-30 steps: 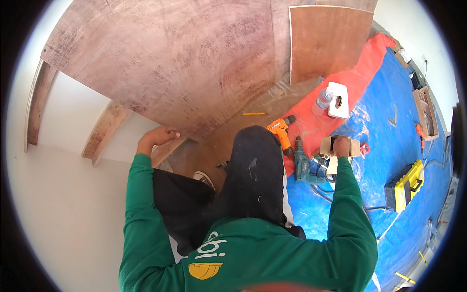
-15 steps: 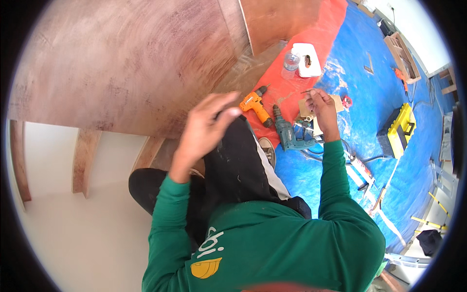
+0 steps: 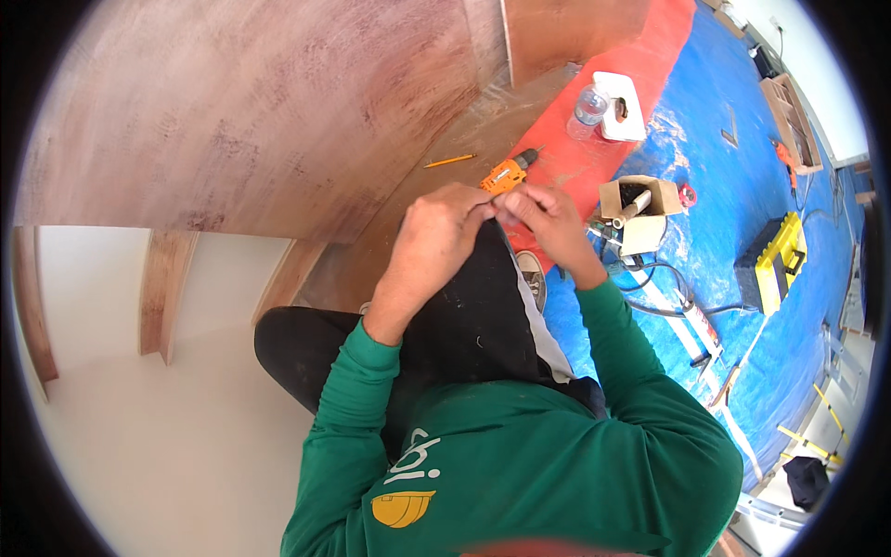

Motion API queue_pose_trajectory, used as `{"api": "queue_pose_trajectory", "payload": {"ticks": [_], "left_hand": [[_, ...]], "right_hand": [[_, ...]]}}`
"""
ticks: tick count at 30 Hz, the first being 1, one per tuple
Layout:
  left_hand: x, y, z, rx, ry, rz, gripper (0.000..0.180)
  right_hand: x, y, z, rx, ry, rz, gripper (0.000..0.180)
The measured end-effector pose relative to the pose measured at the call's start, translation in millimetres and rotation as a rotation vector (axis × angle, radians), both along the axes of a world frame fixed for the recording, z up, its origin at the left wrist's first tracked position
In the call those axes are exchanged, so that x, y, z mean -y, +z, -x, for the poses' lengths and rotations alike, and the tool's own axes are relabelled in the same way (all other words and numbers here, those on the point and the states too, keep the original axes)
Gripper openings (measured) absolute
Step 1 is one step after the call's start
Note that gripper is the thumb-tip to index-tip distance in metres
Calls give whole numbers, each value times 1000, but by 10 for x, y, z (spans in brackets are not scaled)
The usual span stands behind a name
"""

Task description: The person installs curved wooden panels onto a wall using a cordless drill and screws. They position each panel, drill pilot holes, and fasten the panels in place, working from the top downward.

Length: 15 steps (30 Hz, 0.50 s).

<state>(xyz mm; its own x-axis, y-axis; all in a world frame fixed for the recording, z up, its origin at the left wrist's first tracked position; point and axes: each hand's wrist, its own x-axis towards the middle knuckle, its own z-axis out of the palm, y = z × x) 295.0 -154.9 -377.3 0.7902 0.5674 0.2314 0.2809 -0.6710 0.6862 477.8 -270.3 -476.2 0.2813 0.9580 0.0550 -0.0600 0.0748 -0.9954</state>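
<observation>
My left hand [image 3: 434, 239] and my right hand [image 3: 548, 225] meet above my raised knee, fingertips pinched close together. A small, thin dark piece is partly visible at the fingertips; its kind is too small to tell. Just beyond my fingers an orange cordless drill [image 3: 506, 175] lies on the red sheet, its handle hidden by my hands. A yellow pencil [image 3: 450, 161] rests on the brown floor near the board. To the right of my right hand stands an opened cardboard box [image 3: 661, 197] with dark small items and a tube-like piece in it.
A large brown-stained board [image 3: 251, 111] fills the upper left. A clear plastic bottle [image 3: 587, 113] and a white container [image 3: 624, 119] stand on the red sheet [image 3: 557, 130]. On the blue sheet [image 3: 715, 176] sit a black-and-yellow toolbox [image 3: 775, 263], a sealant gun [image 3: 698, 320] and cables.
My right hand has moved left and down with the thin dark piece, and my left hand has closed and come to meet it. The pencil and the open box now show.
</observation>
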Motion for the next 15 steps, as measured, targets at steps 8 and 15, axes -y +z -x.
{"api": "queue_pose_trajectory", "payload": {"ticks": [8,15], "left_hand": [[-310,-18,1124,19,319,553,21],[-166,633,2035,180,418,436,18]], "right_hand": [[-618,-2632,-317,1024,-294,513,71],[-980,-3870,-777,1317,130,862,38]]}}
